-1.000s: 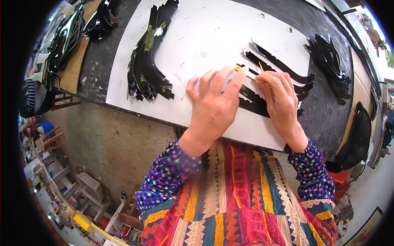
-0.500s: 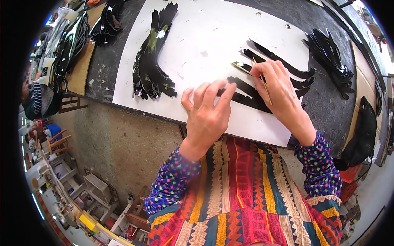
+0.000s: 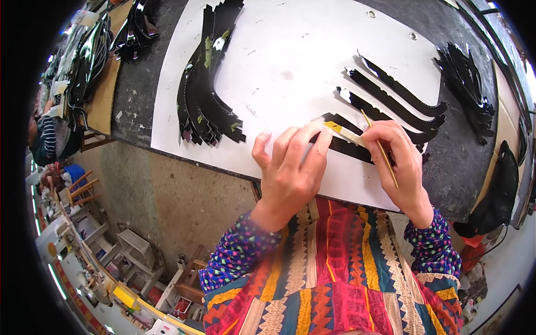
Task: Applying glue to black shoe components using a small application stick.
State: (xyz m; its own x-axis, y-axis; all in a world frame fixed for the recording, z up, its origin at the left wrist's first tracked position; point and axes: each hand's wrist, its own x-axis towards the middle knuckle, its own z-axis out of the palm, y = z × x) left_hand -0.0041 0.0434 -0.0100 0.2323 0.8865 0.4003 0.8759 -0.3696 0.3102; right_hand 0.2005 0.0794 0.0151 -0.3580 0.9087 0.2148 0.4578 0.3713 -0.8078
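My right hand (image 3: 395, 162) is closed on a thin wooden stick (image 3: 392, 172) and a flat yellow-and-white tool (image 3: 349, 134), which looks like a small brush. The flat tool points left, over a curved black strip (image 3: 340, 120). My left hand (image 3: 293, 170) rests with its fingers apart at the left ends of the nearest strips; its fingertips touch or nearly touch one black strip (image 3: 352, 149). Beyond lie several similar toothed strips, among them a long curved strip (image 3: 399, 89). A white board (image 3: 279, 50) lies under the strips and my hands.
A fanned pile of black strips (image 3: 204, 89) lies on the board's left side. Another bundle (image 3: 466, 89) sits on the dark table (image 3: 137, 100) at the right. Glossy black bundles (image 3: 89, 67) lie at the far left, where a person in a striped sleeve (image 3: 49, 137) sits.
My right hand has moved slightly down and right, and the flat tool's yellow end now shows clearly. The view has shifted a little; my left hand stays by the strip ends.
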